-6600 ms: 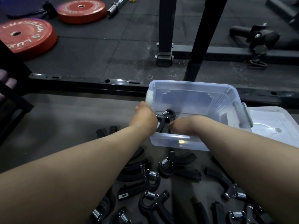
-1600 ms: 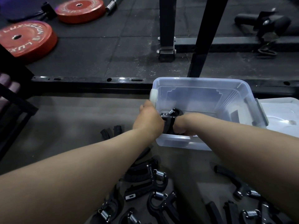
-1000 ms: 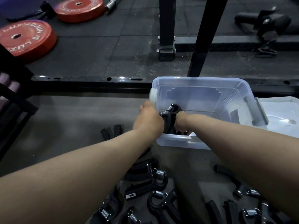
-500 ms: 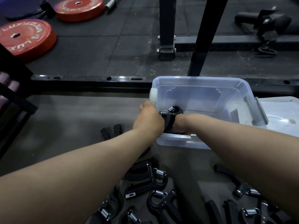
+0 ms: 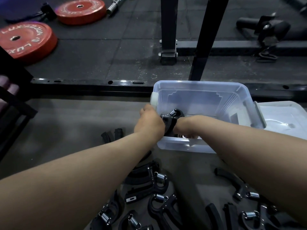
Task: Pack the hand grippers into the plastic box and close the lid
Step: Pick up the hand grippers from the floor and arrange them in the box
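Nothing much has shifted: the left hand (image 5: 149,124) still grips the hand gripper (image 5: 172,117) in the near-left corner of the plastic box (image 5: 199,83). The right hand (image 5: 183,128) touches it, fingers hidden. The far-left red plate (image 5: 25,47) reads "LUX".

On the nearer red weight plate (image 5: 28,42) I read white letters "LUX" and "10" (the rest is too blurred).

L hand (image 5: 149,125) & R hand (image 5: 183,128) hold hand gripper (image 5: 172,115) in plastic box (image 5: 184,145).
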The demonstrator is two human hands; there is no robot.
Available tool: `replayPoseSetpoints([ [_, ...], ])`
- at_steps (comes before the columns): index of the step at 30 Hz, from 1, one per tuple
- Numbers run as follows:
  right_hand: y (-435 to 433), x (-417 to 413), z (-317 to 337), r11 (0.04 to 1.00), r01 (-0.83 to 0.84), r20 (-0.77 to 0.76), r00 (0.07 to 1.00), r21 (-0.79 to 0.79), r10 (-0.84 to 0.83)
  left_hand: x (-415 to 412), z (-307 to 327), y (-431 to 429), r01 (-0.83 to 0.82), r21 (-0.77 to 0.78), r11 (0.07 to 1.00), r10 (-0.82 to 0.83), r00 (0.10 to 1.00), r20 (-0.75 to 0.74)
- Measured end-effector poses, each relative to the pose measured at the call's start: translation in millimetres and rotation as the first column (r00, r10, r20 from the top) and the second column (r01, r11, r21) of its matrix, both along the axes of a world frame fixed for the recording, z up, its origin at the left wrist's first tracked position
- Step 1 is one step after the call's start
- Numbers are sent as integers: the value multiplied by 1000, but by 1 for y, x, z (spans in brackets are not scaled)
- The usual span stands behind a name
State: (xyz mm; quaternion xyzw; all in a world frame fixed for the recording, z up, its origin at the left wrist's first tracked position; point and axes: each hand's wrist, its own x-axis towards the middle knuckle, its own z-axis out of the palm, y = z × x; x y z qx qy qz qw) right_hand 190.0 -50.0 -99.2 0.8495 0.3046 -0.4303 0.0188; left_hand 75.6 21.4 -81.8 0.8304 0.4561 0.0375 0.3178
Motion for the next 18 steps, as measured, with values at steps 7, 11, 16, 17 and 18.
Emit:
replayPoseSetpoints([
  [7, -24, 11, 12, 985, 143, -45, 989, 95, -139, 0, -5, 8, -63, -28, 998, 65, 994, 93],
  [11, -41, 18, 14, 973, 199, -30, 980, 120, -196, 1, -9, 11, -88, -3, 996, 88, 990, 109],
  [16, -59, 13, 27, 987, 93, 64, 993, 131, -102, -1, 0, 3, -84, 290, 953, 70, 996, 58],
  [17, -62, 12, 30, 988, 64, 85, 993, 141, -76, -1, 1, 2, -22, 400, 916, 10, 999, 32],
  [18, -66, 11, 33, 985, 56, 107, 991, 165, -74, 0, 2, 1, 29, 451, 892, -33, 999, 2],
])
